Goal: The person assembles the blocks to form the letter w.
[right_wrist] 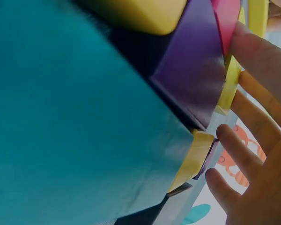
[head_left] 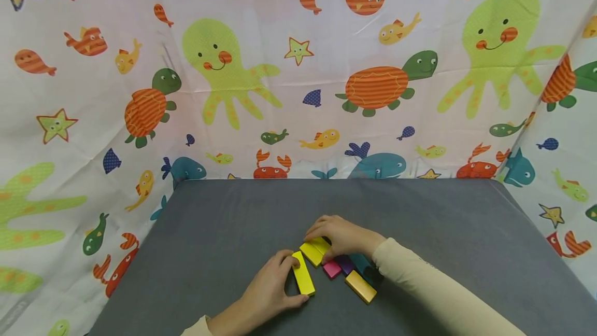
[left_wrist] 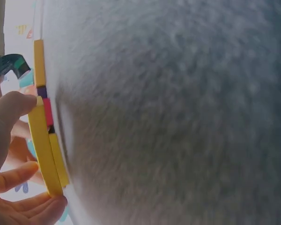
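With thumb and fingers at opposite ends, my left hand [head_left: 270, 284] holds a long yellow block [head_left: 303, 274]; the left wrist view shows this block [left_wrist: 44, 145] edge-on. My right hand [head_left: 344, 236] curls over two yellow blocks [head_left: 311, 254] lying side by side, thumb at the near end and fingers at the far end. Beside that thumb lies a pink block [head_left: 332, 269], followed by a purple block [head_left: 345, 263] and a teal block [head_left: 360, 262]. In the right wrist view the teal block [right_wrist: 84, 117] looms large, and the hand partly hides the yellow ones.
A gold block [head_left: 361, 287] lies in front of the purple and teal ones on the dark grey table [head_left: 224, 232]. Some dark pieces near the right wrist are mostly hidden. A curtain [head_left: 289, 97] with printed sea animals hangs behind the table and along its sides.
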A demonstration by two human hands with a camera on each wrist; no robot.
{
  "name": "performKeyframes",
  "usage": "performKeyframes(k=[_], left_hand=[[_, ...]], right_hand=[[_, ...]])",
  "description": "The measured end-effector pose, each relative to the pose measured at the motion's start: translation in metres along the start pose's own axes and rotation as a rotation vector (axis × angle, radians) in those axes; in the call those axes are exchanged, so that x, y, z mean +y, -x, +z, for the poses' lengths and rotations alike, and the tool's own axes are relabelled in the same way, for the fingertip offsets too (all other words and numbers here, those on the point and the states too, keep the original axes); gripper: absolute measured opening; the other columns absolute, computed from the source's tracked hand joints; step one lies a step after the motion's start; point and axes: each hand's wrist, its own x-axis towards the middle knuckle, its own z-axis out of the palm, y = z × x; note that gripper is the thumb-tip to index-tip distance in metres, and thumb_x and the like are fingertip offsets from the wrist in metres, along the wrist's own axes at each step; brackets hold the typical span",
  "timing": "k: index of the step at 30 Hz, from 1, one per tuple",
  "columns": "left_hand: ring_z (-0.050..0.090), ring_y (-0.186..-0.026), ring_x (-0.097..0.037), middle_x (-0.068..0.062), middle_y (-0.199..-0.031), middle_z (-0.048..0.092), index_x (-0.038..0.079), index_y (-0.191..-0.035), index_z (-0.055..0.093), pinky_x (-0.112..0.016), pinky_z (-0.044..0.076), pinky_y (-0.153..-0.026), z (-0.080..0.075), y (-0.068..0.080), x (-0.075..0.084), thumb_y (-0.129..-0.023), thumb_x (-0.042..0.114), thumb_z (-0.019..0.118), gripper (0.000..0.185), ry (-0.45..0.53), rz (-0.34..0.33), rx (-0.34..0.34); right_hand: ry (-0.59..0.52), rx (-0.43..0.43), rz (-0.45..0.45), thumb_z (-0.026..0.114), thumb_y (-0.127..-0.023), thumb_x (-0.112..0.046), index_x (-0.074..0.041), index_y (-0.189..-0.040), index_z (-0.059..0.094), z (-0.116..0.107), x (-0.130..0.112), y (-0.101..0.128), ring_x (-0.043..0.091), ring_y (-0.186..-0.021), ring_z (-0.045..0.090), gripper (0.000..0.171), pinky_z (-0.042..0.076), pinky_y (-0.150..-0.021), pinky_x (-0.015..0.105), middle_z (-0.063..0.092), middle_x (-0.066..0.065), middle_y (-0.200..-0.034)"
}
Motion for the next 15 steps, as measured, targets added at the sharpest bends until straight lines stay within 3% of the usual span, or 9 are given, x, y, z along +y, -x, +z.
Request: performKeyframes(k=[5,15], left_hand=[[0.06,-0.116,-0.022,-0.006,-0.136,0.055,0.019,-0.116,0.06,-0.043,0.057,-0.092,-0.011,0.007,-0.005,-0.074,0.053,0.081,0.058,0.015,0.03,-0.011],[0.062,-0.109,-0.018,0.0,-0.134,0.054,0.023,-0.114,0.06,-0.035,0.059,-0.085,-0.016,0.025,-0.022,-0.073,0.051,0.083,0.054,0.058,0.101,0.06]], right_hand=[[0.011,-0.009,0.015,0.083,-0.078,-0.036,-0.027,-0.133,0.064,0.002,-0.001,-0.002,0.018,-0.129,0.049,0.059,0.038,-0.114,0.05,0.063,-0.009,-0.134],[-0.045,0.01,0.02,0.083,-0.078,-0.037,-0.025,-0.13,0.065,0.002,-0.002,-0.006,0.018,-0.128,0.049,0.056,0.043,-0.112,0.049,0.063,-0.009,-0.131]])
